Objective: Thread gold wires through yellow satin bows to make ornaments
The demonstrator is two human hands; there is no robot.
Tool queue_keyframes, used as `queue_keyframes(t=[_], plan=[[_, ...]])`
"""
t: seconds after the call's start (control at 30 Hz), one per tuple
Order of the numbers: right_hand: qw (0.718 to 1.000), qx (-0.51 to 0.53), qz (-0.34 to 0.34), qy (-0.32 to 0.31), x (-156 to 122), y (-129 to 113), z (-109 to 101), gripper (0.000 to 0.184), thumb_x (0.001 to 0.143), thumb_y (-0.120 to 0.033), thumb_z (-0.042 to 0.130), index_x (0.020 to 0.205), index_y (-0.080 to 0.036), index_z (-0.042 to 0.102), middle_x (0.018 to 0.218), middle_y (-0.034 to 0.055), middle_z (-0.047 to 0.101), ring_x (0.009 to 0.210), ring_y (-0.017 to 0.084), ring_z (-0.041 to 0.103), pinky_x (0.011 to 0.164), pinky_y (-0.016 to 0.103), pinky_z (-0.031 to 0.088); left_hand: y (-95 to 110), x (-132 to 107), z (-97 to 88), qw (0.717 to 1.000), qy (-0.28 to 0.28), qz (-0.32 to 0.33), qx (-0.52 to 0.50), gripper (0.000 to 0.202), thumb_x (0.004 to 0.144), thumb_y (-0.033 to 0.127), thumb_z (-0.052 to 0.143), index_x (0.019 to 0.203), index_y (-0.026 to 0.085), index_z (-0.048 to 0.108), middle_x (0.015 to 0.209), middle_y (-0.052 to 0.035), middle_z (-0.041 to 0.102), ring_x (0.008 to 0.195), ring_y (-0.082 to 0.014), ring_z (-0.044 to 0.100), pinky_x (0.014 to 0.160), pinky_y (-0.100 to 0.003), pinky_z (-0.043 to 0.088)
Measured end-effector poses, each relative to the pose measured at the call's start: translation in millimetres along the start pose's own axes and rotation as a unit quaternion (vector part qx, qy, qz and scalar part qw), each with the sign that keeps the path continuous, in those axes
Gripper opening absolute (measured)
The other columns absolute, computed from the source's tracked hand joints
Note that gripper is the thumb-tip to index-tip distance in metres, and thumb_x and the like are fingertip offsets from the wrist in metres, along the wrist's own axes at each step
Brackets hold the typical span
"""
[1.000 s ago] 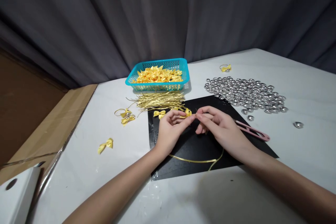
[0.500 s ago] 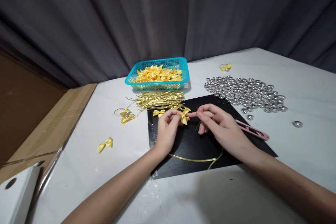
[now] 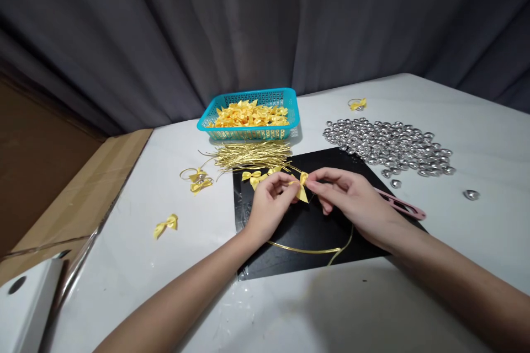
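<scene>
Above the black mat (image 3: 290, 262), my left hand (image 3: 271, 201) pinches a yellow ribbon bow (image 3: 303, 190) from its left side. My right hand (image 3: 348, 196) is closed at the bow's right edge, thumb and forefinger pressed together on it. Part of the bow is covered by my fingers. A thin strand hangs just below it, too fine to make out well. Gold wire (image 3: 304, 251) curves across the mat below both hands. Loose yellow bows (image 3: 250, 175) lie on the mat behind my left hand.
A blue basket (image 3: 248, 131) of yellow bows stands at the back, with gold twist ties (image 3: 252, 154) before it. Silver heart beads (image 3: 385, 143) spread at right. A pink cutter (image 3: 401, 205) lies beside my right hand. Cardboard (image 3: 83, 198) borders the table's left.
My left hand has shifted slightly right with the bow. My right thumb and forefinger, which were apart from it on a thin strand, are now at the bow.
</scene>
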State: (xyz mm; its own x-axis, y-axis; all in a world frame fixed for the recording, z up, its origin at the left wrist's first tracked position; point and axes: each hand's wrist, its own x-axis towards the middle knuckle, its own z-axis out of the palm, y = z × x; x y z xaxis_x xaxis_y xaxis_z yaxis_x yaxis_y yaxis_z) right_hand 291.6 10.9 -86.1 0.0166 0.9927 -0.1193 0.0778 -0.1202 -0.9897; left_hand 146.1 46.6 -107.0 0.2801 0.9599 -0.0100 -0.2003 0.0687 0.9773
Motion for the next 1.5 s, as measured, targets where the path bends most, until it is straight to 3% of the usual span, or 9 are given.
queue_keyframes(t=[0.37, 0.53, 0.7, 0.87, 1.0, 1.13, 1.27, 1.37, 1.5], plan=[[0.994, 0.091, 0.020, 0.050, -2, 6, 8, 0.042, 0.063, -0.050, 0.076, 0.079, -0.013, 0.063, 0.055, -0.0034, 0.047, 0.044, 0.003, 0.035, 0.041, 0.019, 0.024, -2, 0, -1.9, 0.998, -0.029, -0.026, -0.043, 0.023, 0.066, 0.033, 0.076, 0.074, 0.016, 0.061, 0.061, 0.0024, 0.061, 0.056, -0.0084, 0.057, 0.055, -0.019, 0.049], [0.993, 0.105, 0.021, 0.055, -6, 10, 14, 0.042, 0.063, -0.049, 0.077, 0.079, -0.013, 0.062, 0.051, -0.0043, 0.044, 0.042, 0.003, 0.032, 0.040, 0.020, 0.018, -2, 0, -0.8, 0.997, 0.015, -0.039, -0.068, 0.014, 0.065, 0.025, 0.074, 0.071, 0.016, 0.065, 0.068, 0.0027, 0.059, 0.064, -0.0088, 0.054, 0.056, -0.017, 0.045], [0.992, 0.116, 0.026, 0.051, -6, 12, 21, 0.047, 0.059, -0.052, 0.078, 0.080, -0.013, 0.061, 0.047, -0.0063, 0.041, 0.038, 0.002, 0.029, 0.038, 0.019, 0.017, -2, 0, -0.1, 0.995, 0.025, -0.052, -0.083, 0.012, 0.066, 0.023, 0.072, 0.069, 0.016, 0.064, 0.069, 0.0025, 0.060, 0.064, -0.0078, 0.053, 0.061, -0.018, 0.044], [0.994, 0.100, 0.016, 0.046, -3, 16, 17, 0.043, 0.065, -0.052, 0.075, 0.080, -0.014, 0.060, 0.045, -0.0068, 0.039, 0.038, 0.004, 0.031, 0.039, 0.019, 0.022, -5, 2, -0.6, 0.995, 0.021, -0.050, -0.085, 0.022, 0.064, 0.025, 0.076, 0.077, 0.017, 0.061, 0.070, 0.0035, 0.059, 0.062, -0.0078, 0.055, 0.058, -0.018, 0.046], [0.995, 0.067, -0.022, 0.069, 1, 16, 5, 0.039, 0.072, -0.049, 0.071, 0.088, -0.015, 0.060, 0.050, -0.0052, 0.046, 0.044, 0.005, 0.039, 0.045, 0.019, 0.033, -6, 5, -4.0, 0.998, 0.002, -0.008, -0.069, 0.026, 0.067, 0.027, 0.077, 0.076, 0.019, 0.053, 0.069, 0.0057, 0.056, 0.060, -0.0070, 0.057, 0.059, -0.018, 0.048], [0.991, 0.021, -0.075, 0.107, 2, 8, -4, 0.034, 0.077, -0.048, 0.066, 0.088, -0.017, 0.056, 0.078, 0.0009, 0.061, 0.049, 0.005, 0.043, 0.048, 0.020, 0.036, -6, 7, -6.8, 0.999, -0.037, -0.005, -0.040, 0.009, 0.075, 0.023, 0.070, 0.079, 0.017, 0.065, 0.084, -0.0002, 0.065, 0.066, -0.0082, 0.059, 0.066, -0.020, 0.049], [0.982, -0.060, -0.107, 0.141, 2, 2, -8, 0.026, 0.078, -0.042, 0.066, 0.084, -0.018, 0.056, 0.074, 0.0012, 0.057, 0.048, 0.006, 0.042, 0.045, 0.021, 0.035, -6, 7, -7.3, 0.999, -0.043, 0.003, 0.024, 0.011, 0.078, 0.018, 0.064, 0.084, 0.018, 0.073, 0.094, -0.0048, 0.071, 0.075, -0.0118, 0.061, 0.072, -0.024, 0.049], [0.957, -0.182, -0.168, 0.149, 2, 4, -9, 0.017, 0.085, -0.035, 0.058, 0.083, -0.019, 0.058, 0.065, 0.0003, 0.051, 0.050, 0.008, 0.041, 0.045, 0.022, 0.033, -7, 7, -7.8, 0.997, -0.032, 0.031, 0.066, 0.012, 0.073, 0.015, 0.067, 0.083, 0.018, 0.073, 0.091, -0.0052, 0.073, 0.073, -0.0126, 0.060, 0.068, -0.023, 0.047], [0.901, -0.309, -0.281, 0.121, 2, 10, -10, 0.010, 0.088, -0.023, 0.052, 0.082, -0.017, 0.059, 0.067, 0.0007, 0.051, 0.051, 0.007, 0.042, 0.048, 0.022, 0.033, -9, 6, -9.1, 0.996, -0.035, 0.027, 0.079, 0.012, 0.071, 0.015, 0.068, 0.082, 0.016, 0.073, 0.083, -0.0044, 0.072, 0.060, -0.0094, 0.055, 0.058, -0.021, 0.043]])
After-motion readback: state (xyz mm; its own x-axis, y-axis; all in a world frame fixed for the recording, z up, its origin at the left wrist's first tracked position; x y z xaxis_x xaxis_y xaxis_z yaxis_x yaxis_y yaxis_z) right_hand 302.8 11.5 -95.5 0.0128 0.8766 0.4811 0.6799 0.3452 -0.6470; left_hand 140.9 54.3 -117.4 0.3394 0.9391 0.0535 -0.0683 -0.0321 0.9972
